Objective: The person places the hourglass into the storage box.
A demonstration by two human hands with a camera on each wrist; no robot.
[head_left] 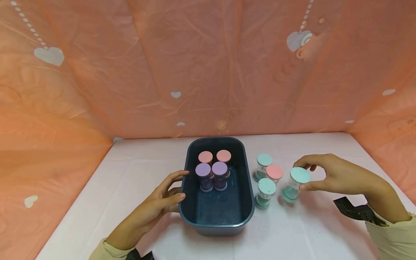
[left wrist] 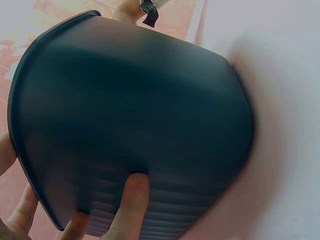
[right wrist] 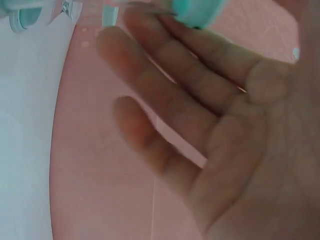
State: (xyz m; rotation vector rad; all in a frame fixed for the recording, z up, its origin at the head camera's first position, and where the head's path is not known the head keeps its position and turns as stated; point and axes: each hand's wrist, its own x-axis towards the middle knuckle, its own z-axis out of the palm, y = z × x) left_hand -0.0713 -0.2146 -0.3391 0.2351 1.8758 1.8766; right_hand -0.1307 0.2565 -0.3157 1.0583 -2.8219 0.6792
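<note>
Sand timer (head_left: pixel 295 184), teal-capped, right of frame: pinched between thumb and fingers of the right hand (head_left: pixel 338 176). Left hand (head_left: pixel 160 201), lower left of centre: fingers spread against the outer wall of the bin (head_left: pixel 217 229), apparently to steady it. Bin, centre: two purple-capped timers (head_left: pixel 220 175) stand nearer, two pink-capped timers (head_left: pixel 224 156) behind, seemingly paired by colour.

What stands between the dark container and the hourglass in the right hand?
The head view shows two teal-topped hourglasses and one pink-topped hourglass between the dark container and the held hourglass in the right hand.
</note>
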